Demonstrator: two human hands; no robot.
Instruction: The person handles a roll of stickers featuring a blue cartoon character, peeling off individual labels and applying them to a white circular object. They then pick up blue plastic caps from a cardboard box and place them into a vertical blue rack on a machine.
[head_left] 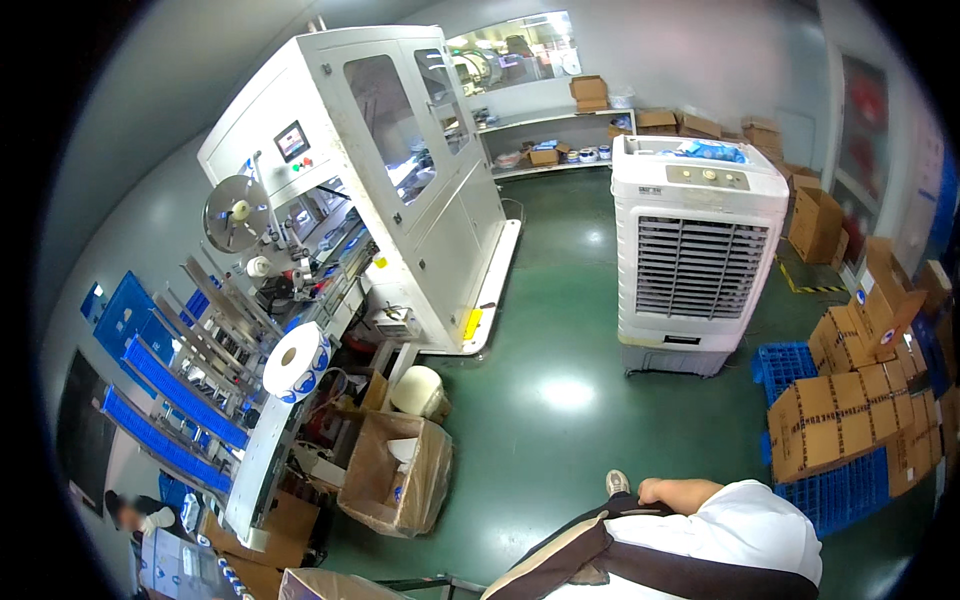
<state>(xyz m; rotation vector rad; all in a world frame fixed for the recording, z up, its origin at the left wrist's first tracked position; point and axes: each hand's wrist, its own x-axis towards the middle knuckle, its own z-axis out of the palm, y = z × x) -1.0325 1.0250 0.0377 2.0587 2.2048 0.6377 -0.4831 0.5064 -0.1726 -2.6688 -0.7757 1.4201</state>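
Observation:
My right hand hangs low beside my dark trousers, just past the hem of my white top. Its fingers are too small and too turned away to show whether they are curled round anything. A light shoe of mine shows just beyond it on the green floor. My left hand is out of sight. Nearest on the left is a carton with a plastic liner, holding some white scraps. Above it, a large label roll with blue-and-white print sits at the conveyor line.
A white machine cabinet stands ahead left, a wheeled white air cooler ahead right. Brown cartons lie on a blue pallet at right. A cream stool sits by the line. Another person works at far lower left.

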